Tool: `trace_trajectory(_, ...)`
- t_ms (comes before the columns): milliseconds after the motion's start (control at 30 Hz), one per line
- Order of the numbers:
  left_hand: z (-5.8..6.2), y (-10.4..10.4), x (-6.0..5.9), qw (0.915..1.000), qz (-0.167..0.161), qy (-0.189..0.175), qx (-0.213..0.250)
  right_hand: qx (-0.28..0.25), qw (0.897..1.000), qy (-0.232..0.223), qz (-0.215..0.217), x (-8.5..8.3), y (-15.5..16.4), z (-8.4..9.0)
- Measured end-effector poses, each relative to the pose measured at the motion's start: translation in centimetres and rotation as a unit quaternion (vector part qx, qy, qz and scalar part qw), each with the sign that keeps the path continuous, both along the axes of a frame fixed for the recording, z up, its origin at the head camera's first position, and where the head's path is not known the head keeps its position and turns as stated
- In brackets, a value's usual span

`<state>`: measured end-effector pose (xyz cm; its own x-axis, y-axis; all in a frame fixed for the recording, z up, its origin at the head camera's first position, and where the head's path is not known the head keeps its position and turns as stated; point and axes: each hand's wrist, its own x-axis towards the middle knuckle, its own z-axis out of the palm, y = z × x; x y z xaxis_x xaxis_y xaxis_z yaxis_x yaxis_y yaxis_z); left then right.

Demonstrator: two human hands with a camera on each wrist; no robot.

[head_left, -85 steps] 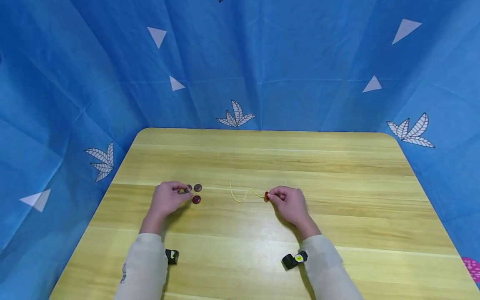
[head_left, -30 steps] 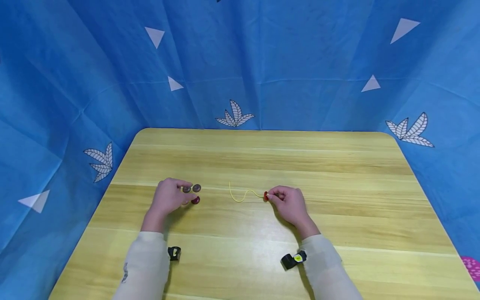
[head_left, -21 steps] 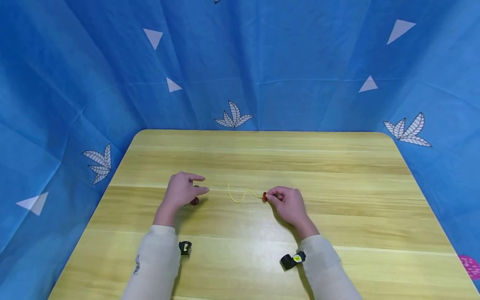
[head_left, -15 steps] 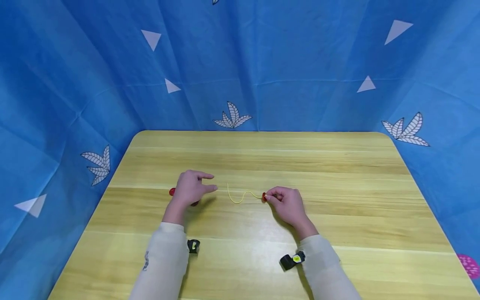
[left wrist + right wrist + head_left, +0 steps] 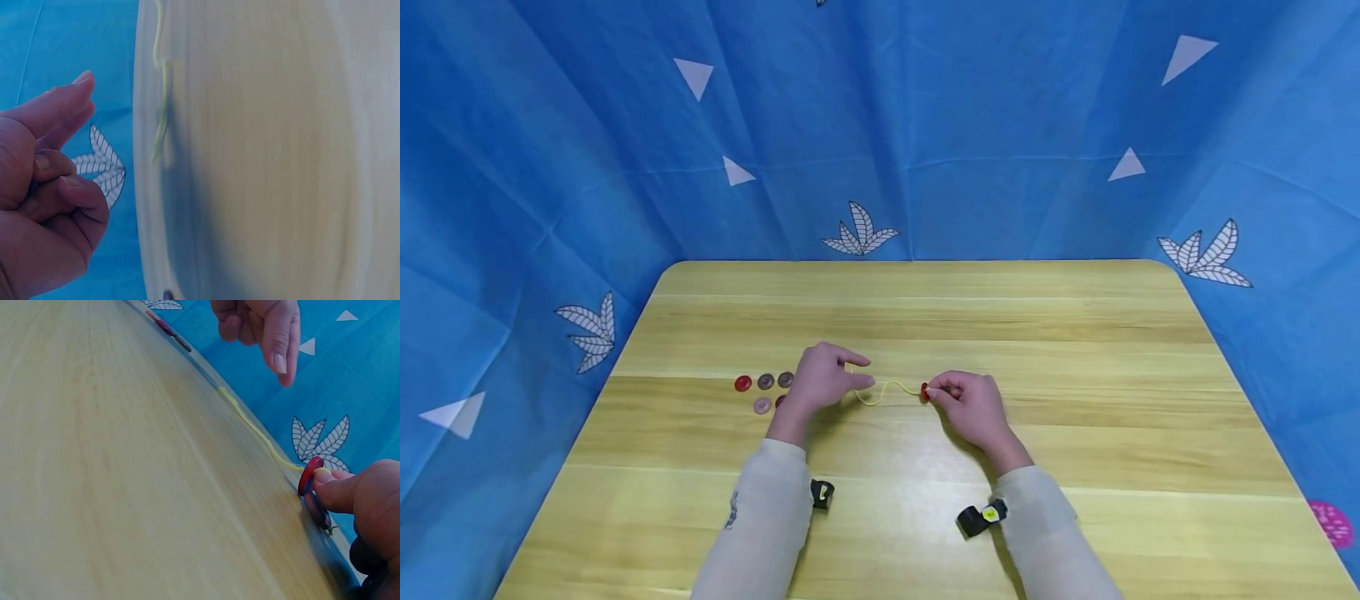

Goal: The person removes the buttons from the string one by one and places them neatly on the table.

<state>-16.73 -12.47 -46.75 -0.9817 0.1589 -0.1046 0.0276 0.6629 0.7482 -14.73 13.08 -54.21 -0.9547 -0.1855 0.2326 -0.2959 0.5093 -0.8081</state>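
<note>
- The left hand (image 5: pixel 822 377) hangs over the table (image 5: pixel 1112 392), thumb and index finger stretched out and parted, other fingers curled toward the palm
- Its fingertips are near the free end of the yellow string (image 5: pixel 252 427) but apart from it in the left wrist view
- The right hand (image 5: pixel 973 404) pinches the string right beside the threaded red button (image 5: pixel 310 475), which is tilted up on its edge
- A dark button (image 5: pixel 317 511) is just below that one in the right wrist view
- From the right hand, the string runs in a wavy line toward the left hand
- Behind the left wrist lie five buttons: a bright red button (image 5: pixel 742 383), a brown button (image 5: pixel 765 381), a second brown button (image 5: pixel 786 379), a pale pink button (image 5: pixel 762 405) and a dark red button (image 5: pixel 779 401), the last partly hidden by the left hand
- A blue curtain (image 5: pixel 985 108) with white leaf prints and triangles surrounds the table
</note>
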Motion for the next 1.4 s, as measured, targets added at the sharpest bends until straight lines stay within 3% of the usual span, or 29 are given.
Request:
trace_trajectory(267, -0.7, 2.2, -0.1, 0.9996, -0.02, -0.01, -0.014, 0.003, 1.0, 0.011, 0.001, 0.0, -0.1, 0.2)
trace_trajectory(933, -2.0, 5.4, -0.1, 0.9928, -0.082, 0.029, -0.083, 0.0, 1.0, 0.0, 0.003, 0.1, 0.0, 0.2)
trace_trajectory(1400, -2.8, 6.2, -0.5, 0.9916, -0.085, 0.01, -0.097, -0.016, 1.0, -0.008, 0.002, 0.1, 0.0, 0.2)
